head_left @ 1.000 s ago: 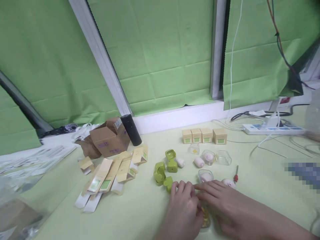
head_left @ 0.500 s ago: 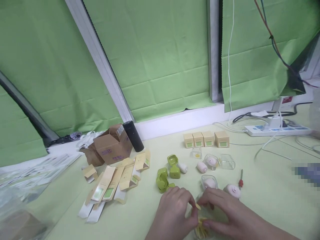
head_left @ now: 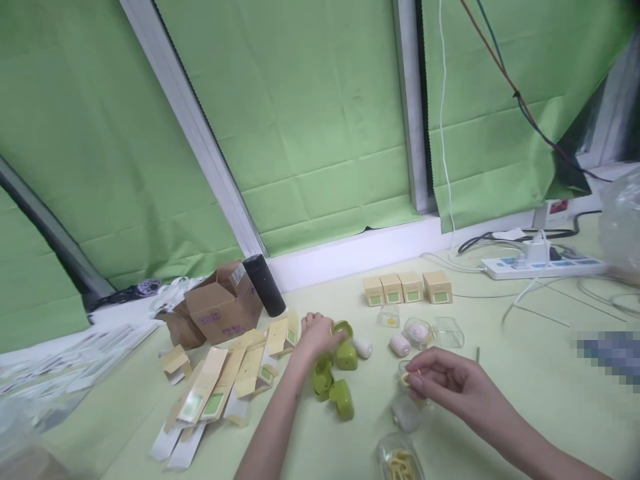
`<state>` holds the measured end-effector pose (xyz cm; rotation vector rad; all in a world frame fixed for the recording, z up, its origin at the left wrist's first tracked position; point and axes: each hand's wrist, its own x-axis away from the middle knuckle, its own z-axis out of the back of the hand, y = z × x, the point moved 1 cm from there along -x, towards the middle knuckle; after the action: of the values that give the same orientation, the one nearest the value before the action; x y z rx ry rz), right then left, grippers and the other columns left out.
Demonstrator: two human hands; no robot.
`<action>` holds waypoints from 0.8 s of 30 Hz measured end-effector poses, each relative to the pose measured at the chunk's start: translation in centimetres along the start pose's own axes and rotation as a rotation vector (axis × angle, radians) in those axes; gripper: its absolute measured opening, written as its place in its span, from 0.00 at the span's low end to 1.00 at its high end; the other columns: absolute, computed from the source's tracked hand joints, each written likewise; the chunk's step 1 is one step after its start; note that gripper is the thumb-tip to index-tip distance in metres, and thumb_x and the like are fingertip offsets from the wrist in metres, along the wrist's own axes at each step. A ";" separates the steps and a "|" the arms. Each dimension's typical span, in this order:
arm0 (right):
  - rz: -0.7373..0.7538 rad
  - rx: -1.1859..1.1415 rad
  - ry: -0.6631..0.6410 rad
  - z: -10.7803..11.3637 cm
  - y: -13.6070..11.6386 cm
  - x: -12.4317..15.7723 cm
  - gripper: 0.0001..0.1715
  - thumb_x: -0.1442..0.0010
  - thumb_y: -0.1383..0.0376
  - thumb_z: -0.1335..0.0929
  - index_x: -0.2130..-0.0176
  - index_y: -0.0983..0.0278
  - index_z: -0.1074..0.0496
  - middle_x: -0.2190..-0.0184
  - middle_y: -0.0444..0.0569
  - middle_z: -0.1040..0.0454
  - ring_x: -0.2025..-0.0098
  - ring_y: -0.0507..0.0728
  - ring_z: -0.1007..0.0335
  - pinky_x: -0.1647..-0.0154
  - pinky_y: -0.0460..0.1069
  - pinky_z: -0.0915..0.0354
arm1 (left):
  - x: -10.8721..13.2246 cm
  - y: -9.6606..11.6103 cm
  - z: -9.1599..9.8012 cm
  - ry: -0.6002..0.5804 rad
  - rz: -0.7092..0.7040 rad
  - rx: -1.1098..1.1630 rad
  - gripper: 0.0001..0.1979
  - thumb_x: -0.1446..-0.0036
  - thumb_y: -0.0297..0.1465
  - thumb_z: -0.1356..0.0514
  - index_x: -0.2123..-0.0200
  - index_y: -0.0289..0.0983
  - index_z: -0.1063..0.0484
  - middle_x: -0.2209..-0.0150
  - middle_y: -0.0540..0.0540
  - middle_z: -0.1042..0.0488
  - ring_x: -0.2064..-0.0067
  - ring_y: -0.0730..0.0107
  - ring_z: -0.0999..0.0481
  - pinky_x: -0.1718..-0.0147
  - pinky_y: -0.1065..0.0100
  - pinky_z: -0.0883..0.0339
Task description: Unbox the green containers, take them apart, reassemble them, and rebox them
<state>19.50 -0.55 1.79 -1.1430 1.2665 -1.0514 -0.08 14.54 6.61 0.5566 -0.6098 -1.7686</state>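
Observation:
My left hand reaches out over the table and closes its fingers round a green plastic cap at the far end of a cluster of green caps. My right hand hovers near a clear little jar, thumb and forefinger pinched on a small yellow piece. A clear dish of yellow pieces sits at the bottom edge. Pink-white stoppers and clear jars lie beyond my right hand.
Several small tan boxes stand in a row by the window sill. Flat folded cartons are scattered at the left beside a brown cardboard box and a black cylinder. A power strip with cables lies at the right.
My left hand left the dish near my right hand and stretched forward to the green caps. My right hand lifted up with a yellow piece. The dish now lies uncovered.

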 end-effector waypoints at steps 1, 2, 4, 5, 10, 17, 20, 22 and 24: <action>-0.002 0.006 0.002 0.1 0.0 -0.1 0.17 0.48 0.52 0.31 0.67 0.63 0.29 0.75 0.46 0.25 0.70 0.55 0.27 0.67 0.49 0.31 | -0.4 -0.4 0.0 0.019 0.012 0.020 0.15 0.64 0.40 0.34 0.73 0.37 0.27 0.59 0.37 0.25 0.46 0.40 0.38 0.47 0.47 0.51; 0.007 0.031 0.013 0.1 0.0 -0.3 0.17 0.48 0.52 0.31 0.68 0.63 0.28 0.75 0.46 0.26 0.71 0.55 0.28 0.68 0.49 0.31 | -0.5 -0.5 -0.1 0.038 0.017 0.054 0.14 0.62 0.41 0.35 0.73 0.37 0.27 0.60 0.38 0.24 0.49 0.44 0.34 0.48 0.49 0.47; 0.041 0.112 0.075 0.3 -0.1 -0.5 0.18 0.48 0.50 0.31 0.70 0.63 0.28 0.77 0.45 0.27 0.73 0.54 0.30 0.72 0.48 0.32 | 0.5 0.1 -0.2 0.061 0.020 0.156 0.16 0.55 0.43 0.40 0.68 0.36 0.28 0.61 0.40 0.24 0.58 0.53 0.26 0.55 0.56 0.37; 0.055 0.146 0.116 0.4 -0.1 -0.6 0.19 0.48 0.49 0.32 0.70 0.62 0.27 0.78 0.45 0.28 0.74 0.54 0.31 0.73 0.48 0.32 | 1.5 0.6 -0.5 0.059 0.020 0.215 0.19 0.52 0.44 0.42 0.65 0.35 0.28 0.62 0.40 0.24 0.63 0.57 0.24 0.60 0.59 0.34; 0.052 0.115 0.124 0.5 -0.2 -0.2 0.21 0.49 0.49 0.31 0.66 0.62 0.27 0.75 0.47 0.26 0.71 0.57 0.28 0.69 0.50 0.30 | 8.3 3.6 -3.9 -0.115 0.047 0.852 0.20 0.46 0.42 0.45 0.58 0.32 0.31 0.57 0.37 0.25 0.61 0.63 0.23 0.59 0.64 0.31; 0.217 0.370 0.151 0.1 -0.7 0.2 0.13 0.44 0.54 0.33 0.71 0.61 0.27 0.73 0.47 0.27 0.69 0.56 0.32 0.67 0.51 0.34 | 11.9 3.0 -8.7 -0.094 0.142 1.340 0.18 0.54 0.39 0.34 0.61 0.35 0.27 0.61 0.41 0.23 0.60 0.62 0.24 0.61 0.65 0.32; 0.229 0.383 0.170 -0.3 -0.6 0.1 0.13 0.43 0.56 0.34 0.72 0.61 0.28 0.75 0.46 0.28 0.73 0.54 0.34 0.72 0.49 0.36 | 12.3 2.8 -9.3 -0.076 0.088 1.340 0.19 0.59 0.37 0.31 0.64 0.35 0.26 0.63 0.42 0.23 0.58 0.62 0.25 0.57 0.66 0.35; 0.248 0.382 0.150 -0.6 -0.7 0.1 0.12 0.43 0.58 0.34 0.72 0.62 0.27 0.74 0.46 0.27 0.74 0.53 0.35 0.75 0.48 0.37 | 12.7 2.8 -9.4 -0.089 0.114 1.367 0.18 0.61 0.35 0.30 0.65 0.36 0.26 0.64 0.43 0.22 0.59 0.63 0.25 0.56 0.66 0.35; 0.286 0.404 0.115 -0.9 -0.8 0.2 0.10 0.42 0.60 0.35 0.71 0.62 0.26 0.73 0.47 0.26 0.74 0.53 0.35 0.77 0.46 0.38 | 13.0 2.8 -9.4 -0.079 0.133 1.364 0.17 0.61 0.34 0.30 0.66 0.36 0.26 0.64 0.44 0.23 0.60 0.65 0.25 0.57 0.67 0.35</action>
<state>18.69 -0.92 2.58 -0.5842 1.1940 -1.1030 4.63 0.15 0.54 1.2932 -1.8587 -1.0288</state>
